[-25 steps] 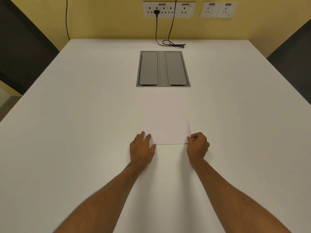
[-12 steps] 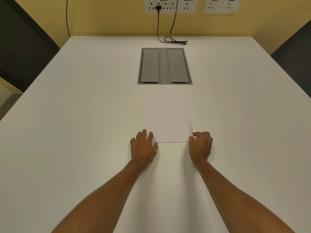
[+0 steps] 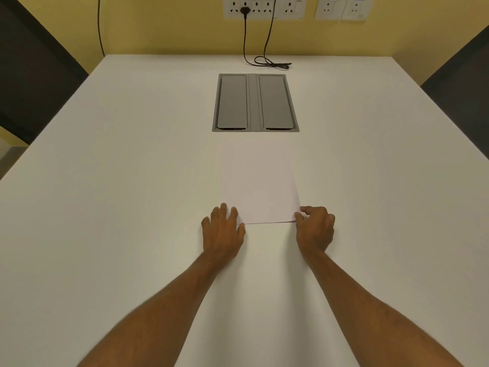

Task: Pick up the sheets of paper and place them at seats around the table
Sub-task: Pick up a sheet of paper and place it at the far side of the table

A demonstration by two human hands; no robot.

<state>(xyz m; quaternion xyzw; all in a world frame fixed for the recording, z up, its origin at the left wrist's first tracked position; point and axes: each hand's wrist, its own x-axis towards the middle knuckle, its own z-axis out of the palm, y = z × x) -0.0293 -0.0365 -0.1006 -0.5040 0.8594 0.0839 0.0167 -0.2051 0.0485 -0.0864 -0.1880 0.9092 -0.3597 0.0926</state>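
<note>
White sheets of paper (image 3: 258,186) lie flat in the middle of the white table (image 3: 105,207), between me and a grey panel. My left hand (image 3: 223,229) rests flat with its fingers spread, fingertips pressing on the paper's near left corner. My right hand (image 3: 315,226) is curled at the near right corner, thumb and fingers touching the paper's edge. The near edge shows as a thin dark line between the two hands. How many sheets are stacked cannot be told.
A grey two-lid cable panel (image 3: 255,103) is set into the table beyond the paper. A black cable (image 3: 270,62) runs from wall sockets (image 3: 263,6) onto the far edge. Dark chair backs (image 3: 34,70) (image 3: 460,80) stand at the left and right sides.
My right hand has loosened from a fist to curled fingers at the paper's corner. The paper and both hands have slid slightly away from me; the left hand stays flat.
</note>
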